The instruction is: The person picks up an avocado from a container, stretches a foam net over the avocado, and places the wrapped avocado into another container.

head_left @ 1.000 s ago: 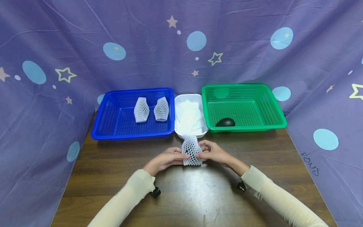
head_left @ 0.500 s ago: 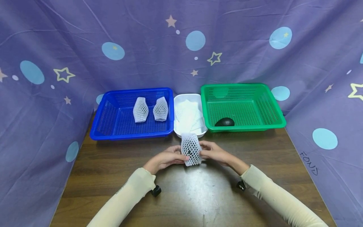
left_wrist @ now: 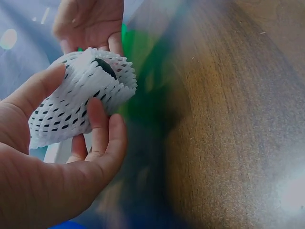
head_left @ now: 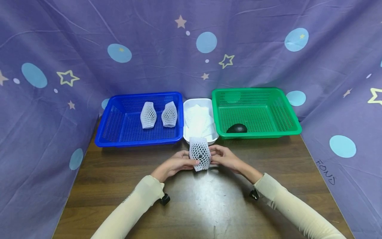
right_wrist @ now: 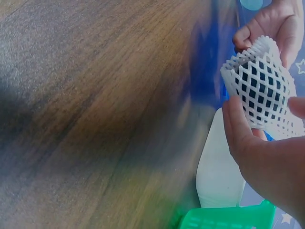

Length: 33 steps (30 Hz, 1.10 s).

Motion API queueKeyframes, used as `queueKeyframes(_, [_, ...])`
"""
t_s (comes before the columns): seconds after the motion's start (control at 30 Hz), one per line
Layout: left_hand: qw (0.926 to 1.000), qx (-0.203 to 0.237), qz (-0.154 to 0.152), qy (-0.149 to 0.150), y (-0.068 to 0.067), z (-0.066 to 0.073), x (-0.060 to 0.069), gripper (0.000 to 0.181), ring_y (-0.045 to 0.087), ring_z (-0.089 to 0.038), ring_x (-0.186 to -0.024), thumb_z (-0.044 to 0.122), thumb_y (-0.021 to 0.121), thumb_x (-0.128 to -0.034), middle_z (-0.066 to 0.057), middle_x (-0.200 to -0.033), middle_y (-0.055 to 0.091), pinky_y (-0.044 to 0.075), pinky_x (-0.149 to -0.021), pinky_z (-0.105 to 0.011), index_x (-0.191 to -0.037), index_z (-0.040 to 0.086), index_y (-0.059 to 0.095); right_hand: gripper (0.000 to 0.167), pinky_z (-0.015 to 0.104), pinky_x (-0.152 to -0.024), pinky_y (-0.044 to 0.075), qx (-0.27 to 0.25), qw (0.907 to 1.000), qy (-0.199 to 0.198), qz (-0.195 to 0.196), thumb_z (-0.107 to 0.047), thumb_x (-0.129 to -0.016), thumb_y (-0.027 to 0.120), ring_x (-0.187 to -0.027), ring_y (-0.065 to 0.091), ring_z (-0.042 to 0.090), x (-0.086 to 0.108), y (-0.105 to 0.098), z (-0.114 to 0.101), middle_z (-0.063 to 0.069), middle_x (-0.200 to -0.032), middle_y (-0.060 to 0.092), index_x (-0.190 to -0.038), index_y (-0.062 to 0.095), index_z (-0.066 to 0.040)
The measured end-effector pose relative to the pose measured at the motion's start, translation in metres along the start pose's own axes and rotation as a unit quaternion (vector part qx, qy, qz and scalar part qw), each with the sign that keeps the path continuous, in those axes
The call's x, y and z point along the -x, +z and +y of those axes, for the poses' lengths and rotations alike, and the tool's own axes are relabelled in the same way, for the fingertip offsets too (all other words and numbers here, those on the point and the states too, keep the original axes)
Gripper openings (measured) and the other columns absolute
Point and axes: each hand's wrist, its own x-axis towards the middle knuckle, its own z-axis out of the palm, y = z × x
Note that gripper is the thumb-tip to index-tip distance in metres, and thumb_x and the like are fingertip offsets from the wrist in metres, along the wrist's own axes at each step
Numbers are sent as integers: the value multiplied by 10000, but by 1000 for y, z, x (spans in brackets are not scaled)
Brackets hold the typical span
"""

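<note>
A white foam net sleeve [head_left: 199,153] with a dark avocado [left_wrist: 106,68] inside it is held between both hands above the table. My left hand [head_left: 178,162] grips its left side, thumb across the near face and fingers beneath, as the left wrist view shows. On the other side my right hand [head_left: 224,158] holds the sleeve between thumb and fingers [right_wrist: 237,121]. The avocado shows through the mesh and at the sleeve's near opening. Two net-wrapped pieces [head_left: 148,115] lie in the blue basket [head_left: 138,143]. One bare avocado [head_left: 237,128] rests in the green basket [head_left: 259,135].
Between the baskets stands a white tray [head_left: 185,136] with flat foam net sleeves [head_left: 198,119] in it, just beyond the hands. A purple patterned curtain [head_left: 167,59] hangs behind and at both sides of the wooden table [head_left: 209,212].
The sleeve with the avocado has shifted slightly away from the body, towards the white tray. My right thumb has moved off its near face to its right side.
</note>
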Motion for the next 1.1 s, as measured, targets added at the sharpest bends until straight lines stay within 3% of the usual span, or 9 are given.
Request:
queueKeyframes(0.13, [9999, -115, 57, 2, 1, 0, -2, 461, 702, -182, -934, 71, 744, -880, -97, -1031, 712, 549, -1027, -464, -1237, -33, 472, 524, 486, -982, 572, 193, 9997, 67, 94, -55, -944, 679, -989, 683, 157, -1, 1, 0, 297, -1255, 628, -1402, 474, 94])
queueKeyframes(0.27, [9998, -171, 33, -13, 1, 3, -2, 516, 699, -182, -932, 91, 753, -879, -110, -1040, 712, 532, -1047, -488, -1281, -52, 463, 545, 379, -925, 604, 320, 9994, 72, 136, -75, -929, 715, -963, 686, 151, -2, 1, -1, 283, -1234, 642, -1396, 483, 84])
queueKeyframes(0.43, [9996, -252, 11, -82, 0, 7, -2, 598, 687, -184, -925, 189, 719, -922, -103, -1069, 702, 532, -1044, -490, -1383, -60, 431, 529, 465, -964, 582, 80, 9999, 114, 86, -48, -941, 688, -1000, 696, 187, -4, -1, -1, 299, -1245, 631, -1394, 466, 110])
queueKeyframes(0.6, [9993, -348, 50, -145, -1, 8, -4, 559, 670, -180, -910, 303, 686, -944, -37, -1004, 677, 569, -972, -428, -1363, -14, 492, 496, 470, -985, 572, -54, 9997, 186, 128, -13, -951, 649, -1025, 692, 182, -3, -3, -3, 298, -1254, 639, -1392, 468, 122])
queueKeyframes(0.87, [9998, 82, -156, 0, -1, 7, -4, 506, 682, -183, -996, 206, 680, -951, -104, -1123, 671, 485, -1105, -506, -1331, -49, 463, 534, 382, -980, 580, -186, 9995, 254, -100, -22, -966, 620, -1082, 677, 186, -3, -2, -6, 346, -1330, 587, -1433, 422, 145])
queueKeyframes(1.1, [9998, 177, -43, 36, 0, 6, -6, 515, 696, -177, -973, 207, 705, -941, -112, -1126, 673, 531, -1058, -451, -1320, -54, 474, 503, 357, -955, 591, -268, 9993, 256, -87, -25, -971, 609, -1046, 682, 143, -3, -2, -5, 256, -1260, 653, -1418, 445, 137])
